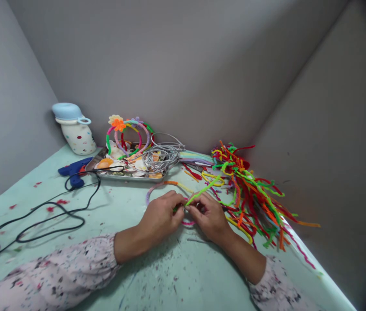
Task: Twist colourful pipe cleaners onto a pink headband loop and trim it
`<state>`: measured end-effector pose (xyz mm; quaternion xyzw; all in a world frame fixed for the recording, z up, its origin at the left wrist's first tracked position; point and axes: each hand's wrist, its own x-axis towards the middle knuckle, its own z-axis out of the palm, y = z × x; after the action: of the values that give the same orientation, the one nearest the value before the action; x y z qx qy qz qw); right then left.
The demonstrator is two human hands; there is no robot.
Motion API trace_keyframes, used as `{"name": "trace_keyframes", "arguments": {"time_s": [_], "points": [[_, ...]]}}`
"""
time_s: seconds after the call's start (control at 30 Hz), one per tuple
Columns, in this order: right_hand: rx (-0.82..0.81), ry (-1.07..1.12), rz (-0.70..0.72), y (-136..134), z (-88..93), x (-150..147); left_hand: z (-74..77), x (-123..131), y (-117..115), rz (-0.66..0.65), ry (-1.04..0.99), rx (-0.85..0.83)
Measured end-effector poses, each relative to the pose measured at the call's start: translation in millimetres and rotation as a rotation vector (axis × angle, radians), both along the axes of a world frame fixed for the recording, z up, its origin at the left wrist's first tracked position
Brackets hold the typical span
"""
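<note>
Close together over the table, my left hand (pixel 162 214) and my right hand (pixel 211 217) meet fingertip to fingertip, both closed in a pinch. Between them is a bright green pipe cleaner (pixel 205 189), its free end slanting up to the right above my right hand. A ring wrapped in coloured pipe cleaner (pixel 162 184) shows purple, orange and yellow behind my fingers, with pink below them. My left fingertips close on the ring where the green strand meets it; my fingers hide the exact contact.
A metal tray (pixel 131 177) holds shells, flower-trimmed rings and coiled silver wire (pixel 166 155). Left of it lie a blue glue gun (pixel 76 170) and its black cord (pixel 82 220). A white bottle (pixel 78 138) stands behind. Loose pipe cleaners (pixel 250 190) heap at right, near scissors.
</note>
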<state>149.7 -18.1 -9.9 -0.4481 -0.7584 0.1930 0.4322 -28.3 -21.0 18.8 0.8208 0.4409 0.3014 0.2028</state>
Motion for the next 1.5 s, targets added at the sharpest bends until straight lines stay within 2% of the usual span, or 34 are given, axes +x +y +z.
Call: {"name": "trace_keyframes", "arguments": {"time_s": [0.27, 0.73, 1.07, 1.23, 1.5], "points": [[-0.042, 0.058, 0.024, -0.7, 1.8, -1.6, 0.0, 0.3, -2.7, 0.043, 0.045, -0.003], [-0.093, 0.119, 0.075, -0.9, 4.8, -1.3, -0.8, 0.7, -1.9, 0.031, -0.047, 0.025], [-0.230, 0.169, 0.121, -2.0, 7.4, -0.2, -4.4, 1.1, -2.0, -0.004, -0.065, 0.032], [-0.285, 0.231, 0.145, -1.8, 5.2, 0.9, -4.1, 1.7, -2.6, 0.023, -0.051, 0.047], [-0.235, 0.268, 0.125, -0.4, 1.7, 0.9, -2.4, 2.0, -3.7, 0.030, -0.044, 0.037]]}}
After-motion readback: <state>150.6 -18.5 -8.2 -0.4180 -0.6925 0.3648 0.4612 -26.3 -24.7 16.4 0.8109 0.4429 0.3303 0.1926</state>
